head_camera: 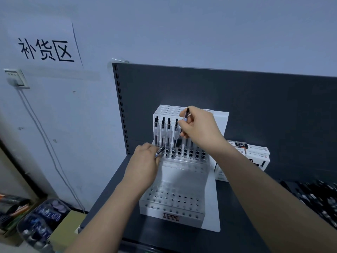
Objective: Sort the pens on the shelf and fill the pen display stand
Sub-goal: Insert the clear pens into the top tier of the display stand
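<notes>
On shelf (164, 240), stand (171, 215) with pens (162, 132) in middle tier, boxes (258, 157) to right.

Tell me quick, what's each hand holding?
Left hand: holding the lower pen.
Right hand: holding the upper pen.

Dark shelf (116, 189), white pen display stand (179, 219), pen boxes (255, 157), loose pens (317, 198)

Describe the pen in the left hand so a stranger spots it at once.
On the dark shelf stands a white tiered stand. At its middle tier's left edge, the left hand pinches a pen. The other pens there stand upright in holes; this one lies slanted.
</notes>
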Available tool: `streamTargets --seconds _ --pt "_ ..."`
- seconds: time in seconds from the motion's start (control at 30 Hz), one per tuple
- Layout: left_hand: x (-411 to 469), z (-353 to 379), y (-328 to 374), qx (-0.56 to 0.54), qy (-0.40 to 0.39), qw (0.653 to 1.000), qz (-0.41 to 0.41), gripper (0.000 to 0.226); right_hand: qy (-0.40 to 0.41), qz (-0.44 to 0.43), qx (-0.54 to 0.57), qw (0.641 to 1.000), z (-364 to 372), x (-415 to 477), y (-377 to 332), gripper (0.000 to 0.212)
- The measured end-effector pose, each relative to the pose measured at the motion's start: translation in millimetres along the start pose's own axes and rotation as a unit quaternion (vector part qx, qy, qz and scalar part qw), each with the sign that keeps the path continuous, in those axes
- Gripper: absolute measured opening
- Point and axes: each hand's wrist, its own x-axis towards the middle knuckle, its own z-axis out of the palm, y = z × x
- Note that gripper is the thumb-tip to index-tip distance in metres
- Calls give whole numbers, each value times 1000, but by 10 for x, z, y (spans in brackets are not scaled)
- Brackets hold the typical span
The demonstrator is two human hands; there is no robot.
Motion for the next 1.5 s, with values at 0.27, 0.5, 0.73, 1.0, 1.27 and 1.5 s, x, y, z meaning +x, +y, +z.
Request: streamTargets --seconds 0.27,0.5,0.73,1.0,1.27,1.5 --pt "-3 25 -29 -11 11 1000 1 29 -11 34 48 998 -20 39 4 9" --pt "3 27 -24 -14 11 1000 -3 30 -9 81 147 986 -44 8 18 12" --pt "8 29 -34 -15 13 1000 -4 28 21 75 128 989 -1 -44 63 12" --pt "4 32 -41 -20 14 1000 -4 28 57 86 129 986 -9 -67 53 20" --pt "11 34 -46 -18 15 1000 -6 28 59 81 117 988 -2 -85 122 22" --pt "21 26 -38 -21 16 1000 -6 29 -3 72 10 997 186 -114 233 15"
